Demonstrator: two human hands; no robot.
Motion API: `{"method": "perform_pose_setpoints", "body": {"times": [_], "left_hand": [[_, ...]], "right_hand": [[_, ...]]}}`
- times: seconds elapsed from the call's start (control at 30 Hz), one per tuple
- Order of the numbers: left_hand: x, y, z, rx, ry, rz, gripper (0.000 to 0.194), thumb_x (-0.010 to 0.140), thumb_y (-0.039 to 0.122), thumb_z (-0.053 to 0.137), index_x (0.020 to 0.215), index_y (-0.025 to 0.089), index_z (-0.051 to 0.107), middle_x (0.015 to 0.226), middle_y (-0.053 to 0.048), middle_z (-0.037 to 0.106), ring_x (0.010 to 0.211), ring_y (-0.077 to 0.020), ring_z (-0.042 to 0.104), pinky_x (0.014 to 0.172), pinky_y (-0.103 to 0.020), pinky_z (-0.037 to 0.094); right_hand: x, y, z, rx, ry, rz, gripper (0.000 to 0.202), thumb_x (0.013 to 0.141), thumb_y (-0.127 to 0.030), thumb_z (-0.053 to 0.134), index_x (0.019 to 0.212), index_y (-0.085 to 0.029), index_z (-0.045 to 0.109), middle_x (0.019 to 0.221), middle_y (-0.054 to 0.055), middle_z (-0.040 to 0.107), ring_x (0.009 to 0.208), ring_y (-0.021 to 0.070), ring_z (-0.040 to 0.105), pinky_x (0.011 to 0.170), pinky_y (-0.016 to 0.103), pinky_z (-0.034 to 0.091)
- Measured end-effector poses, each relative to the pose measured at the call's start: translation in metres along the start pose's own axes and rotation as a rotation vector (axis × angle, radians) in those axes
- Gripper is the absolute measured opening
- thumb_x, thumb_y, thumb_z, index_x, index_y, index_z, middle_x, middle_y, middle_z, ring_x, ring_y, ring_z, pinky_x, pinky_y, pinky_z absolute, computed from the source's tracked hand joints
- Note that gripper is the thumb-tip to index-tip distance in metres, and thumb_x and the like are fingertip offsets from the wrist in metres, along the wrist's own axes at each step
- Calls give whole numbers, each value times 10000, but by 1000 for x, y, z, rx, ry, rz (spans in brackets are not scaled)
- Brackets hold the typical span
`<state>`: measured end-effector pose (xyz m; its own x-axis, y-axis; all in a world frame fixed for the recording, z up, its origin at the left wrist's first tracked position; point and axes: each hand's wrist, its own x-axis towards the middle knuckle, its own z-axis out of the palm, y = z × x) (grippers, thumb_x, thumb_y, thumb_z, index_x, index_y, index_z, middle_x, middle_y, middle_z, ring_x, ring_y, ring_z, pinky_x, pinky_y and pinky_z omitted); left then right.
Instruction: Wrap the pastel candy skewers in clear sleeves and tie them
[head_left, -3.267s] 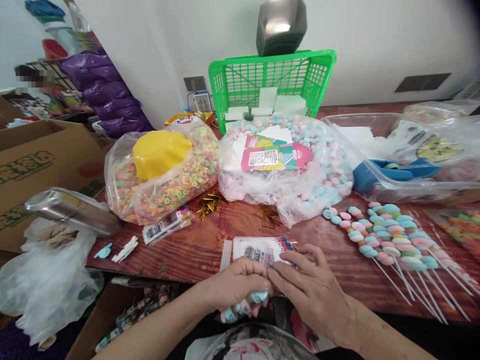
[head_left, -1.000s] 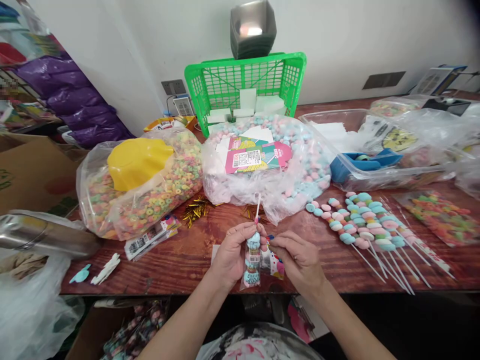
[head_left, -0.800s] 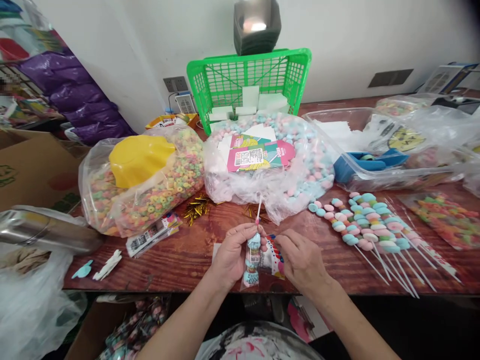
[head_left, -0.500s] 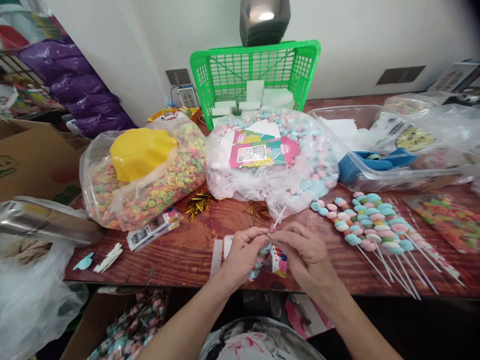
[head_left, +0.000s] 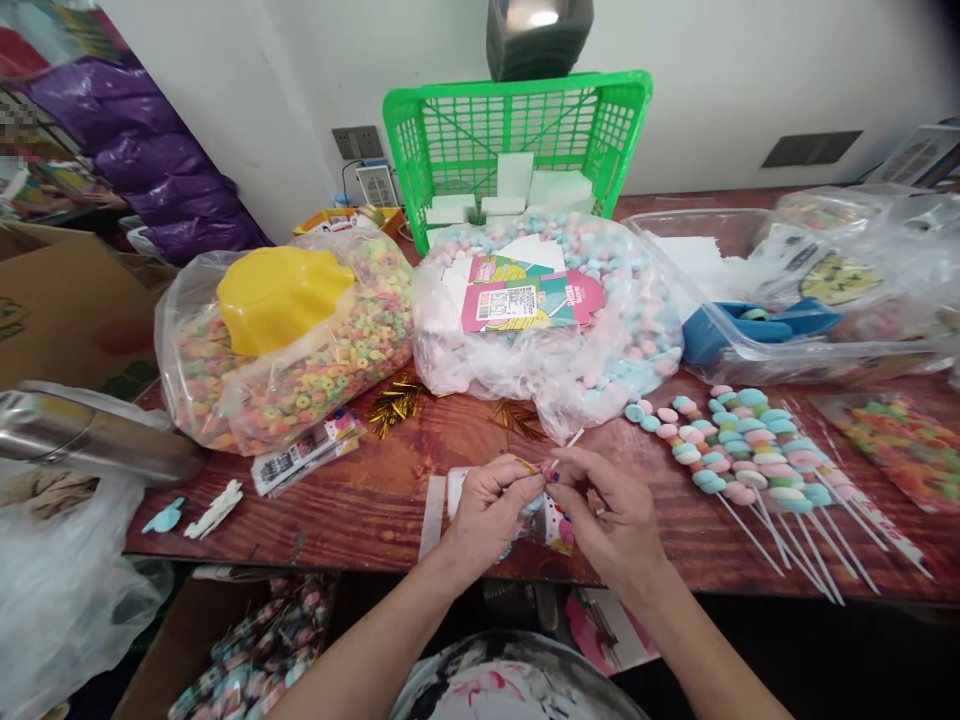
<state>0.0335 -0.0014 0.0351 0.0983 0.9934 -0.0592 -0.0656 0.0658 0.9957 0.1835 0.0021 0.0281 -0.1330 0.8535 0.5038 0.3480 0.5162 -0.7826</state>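
Observation:
My left hand [head_left: 489, 512] is closed in a pinch at the gathered neck of a bagged marshmallow skewer [head_left: 532, 520]. A white stick [head_left: 576, 437] pokes out above the fingers. Against it my right hand [head_left: 613, 510] pinches at the same neck, fingertips almost meeting the left ones. A thin gold strip [head_left: 528, 466], seemingly a twist tie, shows at the left fingertips; its far end is hidden. The bag, printed with coloured dots, hangs below the hands with pale blue candy inside. Gold twist ties [head_left: 396, 405] lie in a bunch on the table beyond.
Several unwrapped marshmallow skewers [head_left: 757, 450] lie at right, beside a bag of gummies [head_left: 900, 440]. Behind are a bag of candy rings [head_left: 300, 390], a marshmallow bag [head_left: 480, 365], a green basket [head_left: 517, 90] and a clear bin [head_left: 750, 345]. A steel flask [head_left: 97, 440] lies left.
The right fingers have shifted slightly around the neck of the bag, and the stick leans further right. The gold strip now shows more clearly. The camera view has moved a little.

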Motion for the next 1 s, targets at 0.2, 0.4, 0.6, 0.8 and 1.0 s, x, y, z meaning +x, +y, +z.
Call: {"method": "perform_pose_setpoints", "body": {"times": [0.2, 0.4, 0.6, 0.8, 1.0], "left_hand": [[0, 5, 2, 89, -29, 123, 244, 827, 334, 627, 687, 170, 741, 699, -47, 601, 690, -142, 522, 651, -237, 399], [-3, 3, -1, -183, -268, -272, 262, 659, 388, 762, 613, 136, 704, 533, -8, 557, 428, -73, 444, 419, -198, 348], [-14, 13, -10, -310, -635, -689, 233, 559, 318, 823, 583, 124, 697, 514, -33, 628, 319, -72, 462, 275, -160, 290], [-7, 15, -18, -279, -941, -808, 255, 566, 310, 841, 669, 115, 714, 561, -26, 657, 383, -106, 543, 307, -179, 392], [9, 5, -16, -87, -1281, -723, 303, 522, 270, 858, 725, 115, 696, 610, 20, 657, 585, -134, 628, 535, -237, 532]], "right_hand": [[-10, 5, 2, 270, 26, 341, 101, 805, -287, 633, 768, -194, 640, 695, 8, 616, 608, 129, 546, 565, 244, 458], [3, 8, -27, 605, -507, 544, 208, 775, -381, 660, 733, -192, 586, 595, -36, 531, 513, 97, 453, 480, 216, 384], [0, -31, -59, -122, -693, -315, 268, 851, -96, 447, 935, -245, 653, 819, 57, 657, 767, 193, 599, 716, 329, 513], [-12, -45, -63, -304, -660, -724, 339, 854, -58, 417, 1104, -177, 612, 815, 74, 652, 767, 200, 576, 772, 372, 505], [-13, -53, -52, -348, -701, -811, 237, 900, -89, 379, 902, -138, 611, 761, 50, 589, 690, 169, 508, 675, 341, 419]]}}
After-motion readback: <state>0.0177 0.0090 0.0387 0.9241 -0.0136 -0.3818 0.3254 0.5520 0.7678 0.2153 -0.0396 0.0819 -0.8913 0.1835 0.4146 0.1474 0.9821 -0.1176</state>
